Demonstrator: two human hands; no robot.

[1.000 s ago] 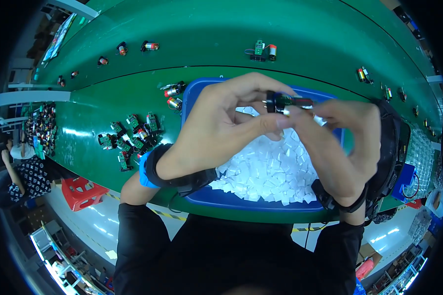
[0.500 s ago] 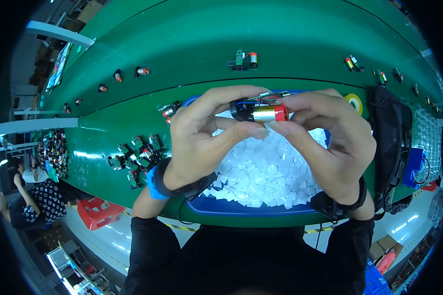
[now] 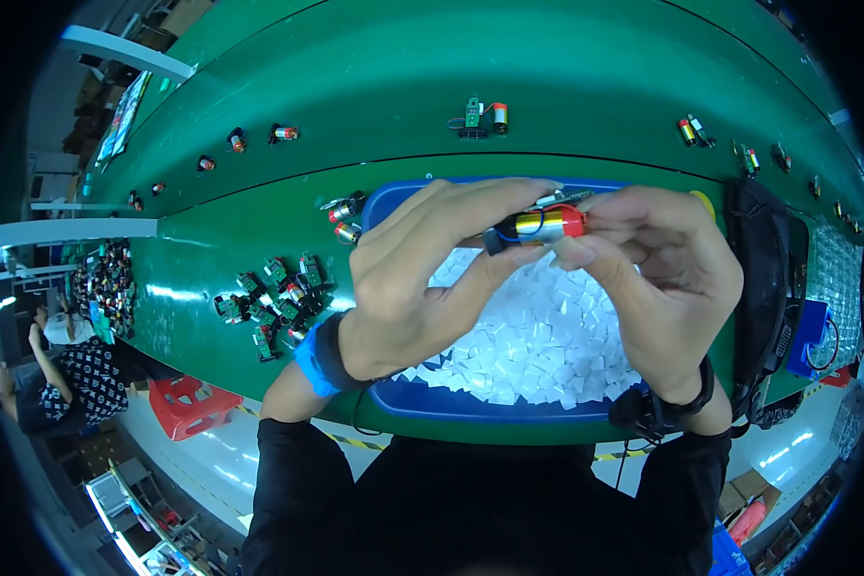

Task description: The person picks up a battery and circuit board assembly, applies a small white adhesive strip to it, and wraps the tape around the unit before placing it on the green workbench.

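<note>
Both hands hold a small battery-and-circuit-board assembly: a gold and silver cylindrical battery (image 3: 544, 226) with a red end, thin red and blue wires, a board edge above it and a black part at its left end. My left hand (image 3: 403, 274) pinches the black end between thumb and fingers. At the red end, the thumb and fingers of my right hand (image 3: 677, 283) close on the battery. Fingers hide part of the board. Below the hands, a blue tray (image 3: 490, 412) holds a heap of small white square pieces (image 3: 533, 346).
Left of the tray lies a cluster of similar board assemblies (image 3: 278, 302). More assemblies (image 3: 472, 117) are spaced along the green surface (image 3: 374, 77) beyond. A black bag (image 3: 763, 259) and a blue box (image 3: 809, 338) stand at right. Another person (image 3: 72, 389) sits far left near a red stool (image 3: 190, 408).
The assembly has shifted slightly right and turned, its red end now tilted up and the blue wire showing across the battery. Both hands stay on it.
</note>
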